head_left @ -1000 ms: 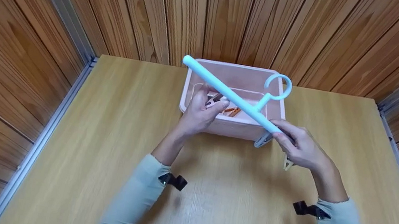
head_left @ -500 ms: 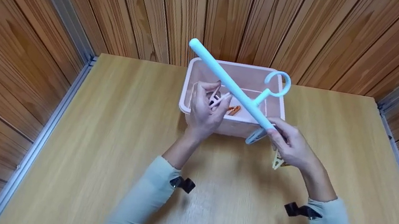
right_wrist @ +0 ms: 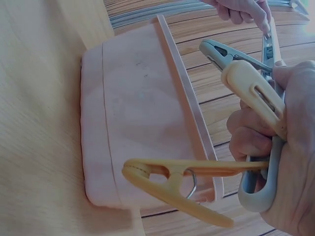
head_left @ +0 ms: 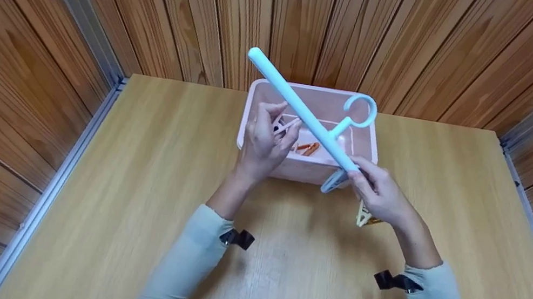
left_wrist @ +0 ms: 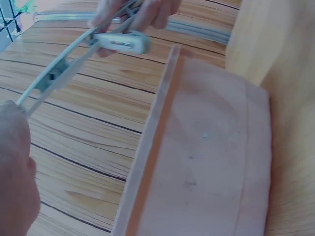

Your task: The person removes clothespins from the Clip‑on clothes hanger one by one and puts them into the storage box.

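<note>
My right hand (head_left: 381,191) grips one end of a light blue clothes hanger (head_left: 301,107), held at a slant over the bin with its hook pointing to the far right. Clipped along the hanger's underside are a blue-grey clothespin (right_wrist: 219,53), a cream clothespin (right_wrist: 251,88) and a yellow-orange clothespin (right_wrist: 170,182). Between thumb and fingers, my left hand (head_left: 263,143) pinches a pale pink clothespin (head_left: 285,127) just beneath the hanger's left part. In the left wrist view that hand shows only at the left edge, and the clothespin in it is hidden.
A pink plastic bin (head_left: 305,172) stands at the table's far edge, with orange clothespins (head_left: 310,149) inside. Wooden panelling (head_left: 300,18) rises behind it and along both sides. The wooden table (head_left: 297,286) reaches toward me.
The hanger has shifted left and its free end has risen. My left hand has lifted the pale pink clothespin up from the bin, closer to the hanger. My right hand has moved slightly left.
</note>
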`<state>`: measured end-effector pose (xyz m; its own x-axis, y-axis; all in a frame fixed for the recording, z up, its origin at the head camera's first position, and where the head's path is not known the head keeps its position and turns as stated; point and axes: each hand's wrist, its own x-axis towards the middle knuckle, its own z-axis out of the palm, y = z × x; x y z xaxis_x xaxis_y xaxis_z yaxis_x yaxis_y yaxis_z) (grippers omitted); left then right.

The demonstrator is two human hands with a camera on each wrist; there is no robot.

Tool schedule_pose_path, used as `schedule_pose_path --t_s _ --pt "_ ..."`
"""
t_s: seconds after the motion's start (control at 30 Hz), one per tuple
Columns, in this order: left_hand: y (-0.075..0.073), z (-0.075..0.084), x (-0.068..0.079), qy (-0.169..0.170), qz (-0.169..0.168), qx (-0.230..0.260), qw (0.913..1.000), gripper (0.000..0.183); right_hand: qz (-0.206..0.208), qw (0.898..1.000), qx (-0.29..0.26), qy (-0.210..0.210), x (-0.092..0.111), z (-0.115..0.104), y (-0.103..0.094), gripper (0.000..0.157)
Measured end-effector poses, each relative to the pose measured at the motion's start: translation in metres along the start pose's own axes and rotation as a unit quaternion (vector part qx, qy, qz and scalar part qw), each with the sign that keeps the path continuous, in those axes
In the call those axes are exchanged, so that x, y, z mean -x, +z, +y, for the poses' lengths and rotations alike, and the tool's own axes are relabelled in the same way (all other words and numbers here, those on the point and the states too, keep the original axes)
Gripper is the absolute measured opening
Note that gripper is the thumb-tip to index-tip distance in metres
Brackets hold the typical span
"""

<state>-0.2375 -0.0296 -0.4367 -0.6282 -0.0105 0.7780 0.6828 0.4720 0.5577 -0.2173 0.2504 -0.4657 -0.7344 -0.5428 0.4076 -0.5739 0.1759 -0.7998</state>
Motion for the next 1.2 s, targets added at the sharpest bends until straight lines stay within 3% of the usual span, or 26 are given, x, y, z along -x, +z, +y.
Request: schedule_pose_path --t_s 0.07,0.17,0.3,0.4,0.6,0.83,0.97,1.2 --pt "-0.004 0.002 -0.003 -0.046 -0.03 0.045 0.9975 0.038 -0.002 1.0 -0.003 -0.008 0.001 0.0 0.0 0.028" --pt "-0.008 0.004 -0.008 -0.112 -0.062 0.103 0.9864 0.039 -0.003 1.0 -0.012 -0.015 0.001 0.0 -0.001 0.027" --pt "-0.009 0.007 -0.013 -0.157 -0.075 0.151 0.9732 0.04 0.001 1.0 -0.008 -0.012 0.0 -0.002 -0.003 0.026" --pt "-0.008 0.008 -0.014 -0.159 -0.076 0.151 0.9728 0.039 0.004 1.0 0.009 -0.004 0.0 -0.001 -0.003 0.025" --pt "-0.005 0.01 -0.011 -0.145 -0.073 0.106 0.981 0.038 0.012 1.0 0.025 0.002 0.002 -0.001 -0.002 0.026" --pt "0.001 0.012 -0.006 -0.149 -0.036 0.069 0.9857 0.034 0.032 0.997 0.07 -0.016 -0.001 0.0 -0.001 0.029" --pt "0.002 0.009 -0.006 -0.169 -0.024 0.102 0.9799 0.033 0.034 0.995 0.084 -0.029 -0.003 -0.004 -0.001 0.031" --pt "-0.001 0.006 -0.01 -0.214 -0.06 0.177 0.9587 0.032 0.006 0.998 0.052 -0.036 0.001 -0.005 -0.006 0.031"
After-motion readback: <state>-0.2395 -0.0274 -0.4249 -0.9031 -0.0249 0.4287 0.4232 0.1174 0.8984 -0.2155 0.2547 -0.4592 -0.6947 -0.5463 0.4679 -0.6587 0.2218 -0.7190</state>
